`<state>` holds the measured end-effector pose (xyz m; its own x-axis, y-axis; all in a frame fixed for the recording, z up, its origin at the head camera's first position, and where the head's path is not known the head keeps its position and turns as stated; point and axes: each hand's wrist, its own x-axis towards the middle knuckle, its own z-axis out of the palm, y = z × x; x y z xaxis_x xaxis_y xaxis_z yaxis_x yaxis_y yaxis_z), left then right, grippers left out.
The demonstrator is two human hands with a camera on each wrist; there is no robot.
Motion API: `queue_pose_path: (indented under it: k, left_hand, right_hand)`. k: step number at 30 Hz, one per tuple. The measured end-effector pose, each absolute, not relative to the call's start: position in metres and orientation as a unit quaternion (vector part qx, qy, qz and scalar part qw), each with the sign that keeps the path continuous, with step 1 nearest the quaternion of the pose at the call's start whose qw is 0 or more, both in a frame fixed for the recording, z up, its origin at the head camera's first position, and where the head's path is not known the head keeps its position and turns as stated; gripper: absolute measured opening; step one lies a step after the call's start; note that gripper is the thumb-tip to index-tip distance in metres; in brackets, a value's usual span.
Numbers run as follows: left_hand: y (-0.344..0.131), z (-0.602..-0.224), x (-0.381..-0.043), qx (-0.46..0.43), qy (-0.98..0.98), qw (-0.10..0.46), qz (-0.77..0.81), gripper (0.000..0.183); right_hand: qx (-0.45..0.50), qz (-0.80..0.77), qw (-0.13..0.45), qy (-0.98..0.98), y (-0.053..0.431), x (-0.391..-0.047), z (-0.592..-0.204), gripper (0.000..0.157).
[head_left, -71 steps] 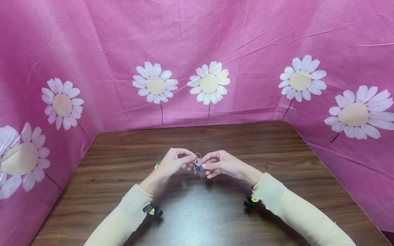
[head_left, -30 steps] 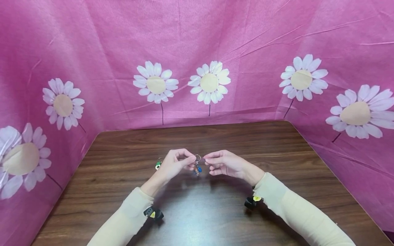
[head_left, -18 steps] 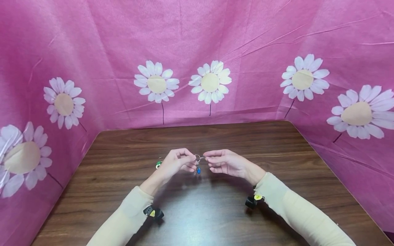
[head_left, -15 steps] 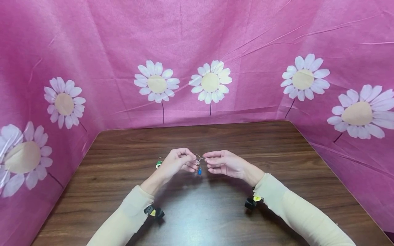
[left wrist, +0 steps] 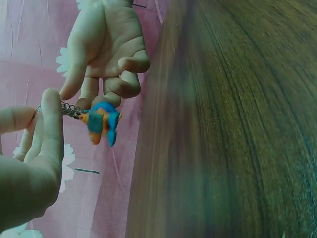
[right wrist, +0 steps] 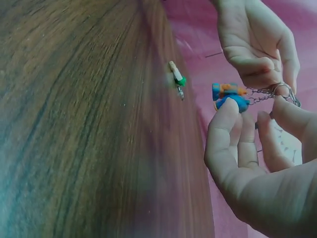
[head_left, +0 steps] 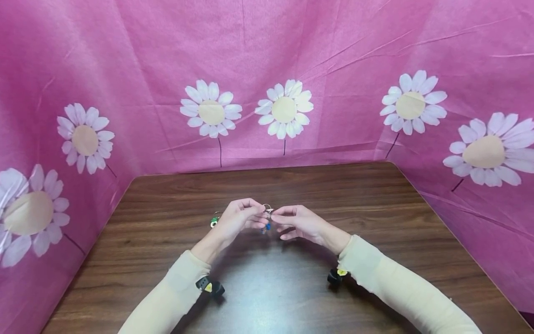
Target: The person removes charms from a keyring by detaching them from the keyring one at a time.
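Over the table my left hand point(head_left: 238, 219) pinches a metal key ring point(right wrist: 283, 84) between thumb and fingertips. Two small charms dangle from it on chains: an orange and blue one point(right wrist: 229, 89) and a blue one point(right wrist: 235, 103). Right beside the ring, my right hand point(head_left: 308, 225) pinches a small key point(head_left: 270, 210) whose end overlaps the ring in the head view; its fingertips hide most of it. In the right wrist view the index fingertip of the right hand lies close against the blue charm. Both hands nearly meet at the ring.
A second keychain point(head_left: 214, 222), green and white with its own metal ring, lies on the wooden table point(head_left: 175, 260) just left of my left hand. Pink cloth point(head_left: 267, 41) printed with daisies stands around the back and sides of the table.
My right hand has come left toward the left hand. The key, earlier stretched out from the ring to the right fingers, now crosses the ring. The charms have swung left.
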<state>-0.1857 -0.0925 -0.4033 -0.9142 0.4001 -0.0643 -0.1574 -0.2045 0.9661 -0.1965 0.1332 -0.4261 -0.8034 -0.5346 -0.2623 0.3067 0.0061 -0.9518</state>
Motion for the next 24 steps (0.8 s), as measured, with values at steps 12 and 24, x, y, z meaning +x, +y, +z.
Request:
queue_pose_path:
  k: [12,24]
  left_hand:
    - [-0.093,-0.399,-0.188,0.061,0.590,0.180,0.785,0.010]
    - [-0.096,-0.400,-0.189,0.058,0.598,0.183,0.778,0.005]
  right_hand:
    - [-0.173,-0.617,0.251,0.725,0.129,-0.195,-0.430,0.039]
    - [-0.194,-0.609,0.263,0.723,0.121,-0.197,-0.431,0.034]
